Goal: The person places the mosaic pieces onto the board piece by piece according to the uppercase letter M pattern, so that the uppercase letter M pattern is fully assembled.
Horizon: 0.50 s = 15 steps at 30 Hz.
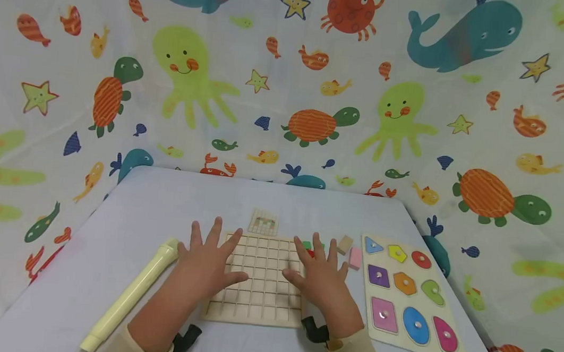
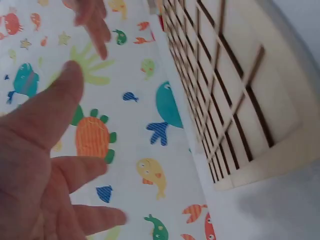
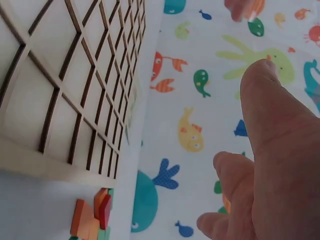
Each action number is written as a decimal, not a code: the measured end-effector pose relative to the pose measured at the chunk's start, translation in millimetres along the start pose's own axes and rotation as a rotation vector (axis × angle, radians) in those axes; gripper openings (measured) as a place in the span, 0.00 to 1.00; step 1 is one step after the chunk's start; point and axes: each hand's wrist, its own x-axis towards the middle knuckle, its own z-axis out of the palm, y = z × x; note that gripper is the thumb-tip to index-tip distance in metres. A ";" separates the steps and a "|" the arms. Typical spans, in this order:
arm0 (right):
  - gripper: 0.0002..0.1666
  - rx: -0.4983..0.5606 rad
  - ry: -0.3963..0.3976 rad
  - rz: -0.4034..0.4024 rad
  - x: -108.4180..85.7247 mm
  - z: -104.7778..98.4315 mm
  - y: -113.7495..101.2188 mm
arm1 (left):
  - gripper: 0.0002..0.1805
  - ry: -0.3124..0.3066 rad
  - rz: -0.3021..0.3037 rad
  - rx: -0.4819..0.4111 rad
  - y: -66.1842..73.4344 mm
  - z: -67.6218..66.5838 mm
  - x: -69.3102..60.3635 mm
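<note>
Left hand (image 1: pixel 205 265): splayed wide, empty, near grid (image 1: pixel 264 281)
Right hand (image 1: pixel 323 278): splayed wide, empty, near blocks (image 1: pixel 355 258)
Tabletop (image 1: pixel 116 226): tube (image 1: pixel 130 294) left, puzzle (image 1: pixel 396 301) right

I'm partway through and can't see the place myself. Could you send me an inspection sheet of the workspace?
Surface: white tabletop, flat.
Job's things: wooden grid board lying between the hands, no pieces seen on its visible cells; small coloured blocks beyond its right side, partly hidden by the right hand in the head view.
Clutter: shape puzzle at right; pale-yellow tube at left; small grid card behind the board.
Grippers: left hand and right hand raised, fingers spread, holding nothing; black fittings at the wrists.
Cables: nothing seen.
Surroundings: sea-animal cloth behind and beside the table.
</note>
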 end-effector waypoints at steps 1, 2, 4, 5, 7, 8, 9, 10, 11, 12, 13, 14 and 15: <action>0.51 0.003 0.006 0.002 0.2 -1.0 1.4 | 0.56 -0.010 0.000 -0.028 0.9 0.1 -3.1; 0.51 0.008 0.015 -0.002 0.0 -1.9 2.9 | 0.56 -0.029 -0.001 -0.067 1.8 0.5 -7.1; 0.50 0.006 0.037 -0.013 -0.7 -4.0 6.3 | 0.57 -0.070 0.002 -0.134 3.5 3.0 -15.7; 0.49 0.007 0.047 -0.017 -1.0 -5.3 8.6 | 0.58 -0.095 -0.001 -0.166 4.6 4.5 -19.9; 0.48 0.018 0.061 -0.028 -2.5 -6.3 12.5 | 0.58 -0.135 -0.012 -0.209 6.2 9.8 -29.2; 0.46 0.034 0.068 -0.032 -3.3 -6.0 14.2 | 0.59 -0.150 -0.017 -0.227 6.9 12.9 -34.0; 0.45 0.053 0.076 -0.029 -3.5 -6.1 16.0 | 0.59 -0.157 -0.015 -0.231 7.8 15.7 -37.7; 0.44 0.077 0.084 -0.024 -3.8 -7.1 17.9 | 0.59 -0.168 -0.019 -0.237 9.0 18.0 -40.2; 0.42 0.103 0.088 -0.011 -4.1 -8.2 20.0 | 0.59 -0.170 -0.017 -0.245 10.1 20.0 -42.7; 0.41 0.129 0.093 0.004 -4.1 -9.5 21.7 | 0.59 -0.167 -0.014 -0.254 11.2 21.8 -44.6; 0.39 0.156 0.098 0.017 -4.2 -11.4 23.5 | 0.59 -0.169 -0.011 -0.261 12.6 22.9 -45.8; 0.37 0.175 0.103 0.030 -4.0 -12.6 25.5 | 0.58 -0.166 -0.007 -0.261 13.6 23.9 -46.8; 0.36 0.186 0.108 0.038 -4.0 -14.4 27.6 | 0.57 -0.161 -0.002 -0.254 14.7 24.5 -47.5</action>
